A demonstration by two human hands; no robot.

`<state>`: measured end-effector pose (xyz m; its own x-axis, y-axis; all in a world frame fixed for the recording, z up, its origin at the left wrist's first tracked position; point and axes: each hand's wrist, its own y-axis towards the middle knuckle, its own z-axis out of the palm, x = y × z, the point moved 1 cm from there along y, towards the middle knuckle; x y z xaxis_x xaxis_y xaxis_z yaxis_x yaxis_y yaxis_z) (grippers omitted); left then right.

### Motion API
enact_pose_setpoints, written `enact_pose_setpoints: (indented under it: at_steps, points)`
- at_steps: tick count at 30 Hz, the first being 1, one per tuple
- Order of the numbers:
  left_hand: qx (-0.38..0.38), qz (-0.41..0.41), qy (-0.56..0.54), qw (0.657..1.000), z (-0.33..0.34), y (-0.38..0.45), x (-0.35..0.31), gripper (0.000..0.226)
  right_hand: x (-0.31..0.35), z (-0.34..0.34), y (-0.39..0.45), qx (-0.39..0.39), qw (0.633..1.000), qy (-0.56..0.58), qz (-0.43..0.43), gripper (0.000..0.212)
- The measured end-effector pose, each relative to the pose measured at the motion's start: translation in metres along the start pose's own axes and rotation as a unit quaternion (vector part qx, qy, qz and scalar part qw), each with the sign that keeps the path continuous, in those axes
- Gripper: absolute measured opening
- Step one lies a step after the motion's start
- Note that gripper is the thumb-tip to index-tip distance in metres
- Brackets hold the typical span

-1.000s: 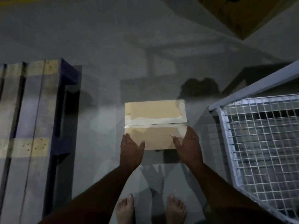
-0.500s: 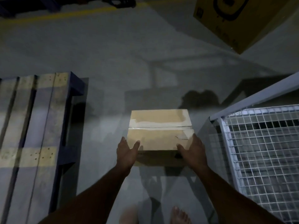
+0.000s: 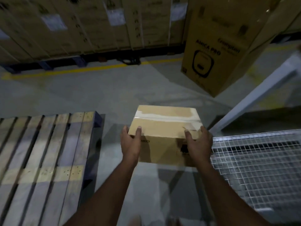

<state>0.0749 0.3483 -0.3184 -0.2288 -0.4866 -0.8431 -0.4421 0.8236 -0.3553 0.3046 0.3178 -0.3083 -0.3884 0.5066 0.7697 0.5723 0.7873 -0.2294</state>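
Cardboard box (image 3: 164, 126), tape-sealed, apparently held clear of the floor (image 3: 114, 88). The left hand (image 3: 131, 144) and right hand (image 3: 197, 144) each clasp a near corner, thumbs on top. Risk: with only the near edge gripped, the far end may dip and slip. The wooden pallet (image 3: 48, 152) on the left and the wire cage (image 3: 260, 168) on the right narrow the path; a tall carton (image 3: 219, 46) stands ahead.

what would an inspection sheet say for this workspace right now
surface: grey floor, yellow line across it
job's things: taped box, gripped at its near corners
clutter: pallet to the left, wire cage to the right
grippers: left hand and right hand grip the box, thumbs on top
cables: nothing seen
surroundings: tall carton marked AMICA PRO ahead right, row of cartons behind the line; dim light
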Motion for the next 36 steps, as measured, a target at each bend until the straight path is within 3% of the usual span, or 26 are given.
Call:
enact_pose_setpoints:
  at_steps: [8,14,19,23,32,36]
  points:
    - [-0.028,0.066,-0.072,0.995,-0.104,-0.114,-0.141,0.047,0.130,-0.132,-0.096,-0.068,0.991,0.071,-0.092,0.068]
    - [-0.030,0.137,-0.079,0.987,-0.174,-0.184,-0.205,0.054,0.180,-0.202,-0.176,-0.101,0.978,0.095,-0.157,0.065]
    - [-0.010,0.207,-0.109,0.972,-0.220,-0.222,-0.232,0.053,0.211,-0.248,-0.236,-0.148,0.958,0.182,-0.167,0.066]
    - [0.038,0.263,-0.135,0.955,-0.249,-0.252,-0.240,0.052,0.222,-0.275,-0.298,-0.222,0.933,0.205,-0.196,0.056]
    - [0.159,0.329,-0.141,0.920,-0.302,-0.333,-0.232,0.049,0.193,-0.312,-0.441,-0.363,0.906,0.171,-0.135,0.045]
    - [0.218,0.348,-0.150,0.899,-0.304,-0.387,-0.231,0.045,0.166,-0.340,-0.504,-0.445,0.875,0.151,-0.112,0.033]
